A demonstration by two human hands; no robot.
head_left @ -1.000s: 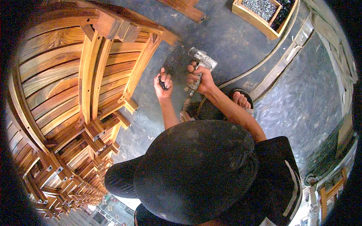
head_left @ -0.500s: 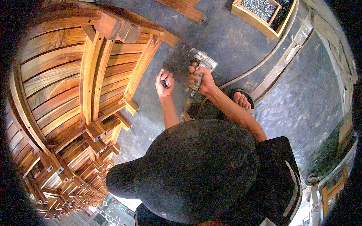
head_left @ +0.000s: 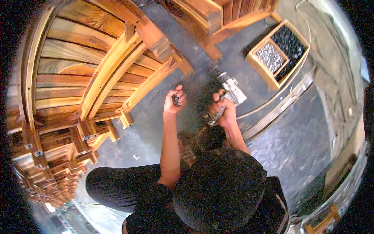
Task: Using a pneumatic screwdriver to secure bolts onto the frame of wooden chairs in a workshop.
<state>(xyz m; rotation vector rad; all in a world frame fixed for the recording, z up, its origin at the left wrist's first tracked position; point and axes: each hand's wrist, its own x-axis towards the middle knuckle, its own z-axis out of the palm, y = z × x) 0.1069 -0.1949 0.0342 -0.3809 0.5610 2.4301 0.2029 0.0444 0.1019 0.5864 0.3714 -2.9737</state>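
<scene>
Grey floor (head_left: 132, 148) spreads below your left hand (head_left: 170, 104) and right hand (head_left: 229, 112). Left of both rises a large slatted frame (head_left: 70, 72) of brown wood, its curved rails near your left hand but apart from it. Beyond both hands stands a second wooden frame (head_left: 239, 28). Ahead and to the right of your right hand sits a wooden box (head_left: 263, 75), one part holding shiny metal pieces (head_left: 269, 57), the other black pieces (head_left: 288, 43). A pale hose (head_left: 274, 96) curves along the right of your right hand; what it joins is unclear.

Your right hand is wrapped around the grip of a silver pistol-shaped tool (head_left: 235, 93), nose pointing ahead and slightly left. Good handling probably means a straight wrist, a light trigger finger until the nose sits square, and slack in the hose. Your left hand is curled around something small and black (head_left: 176, 100); whether one piece or several, you cannot tell. Carrying it well clear of the nose seems safest. No label, brand or lettering can be read anywhere.
</scene>
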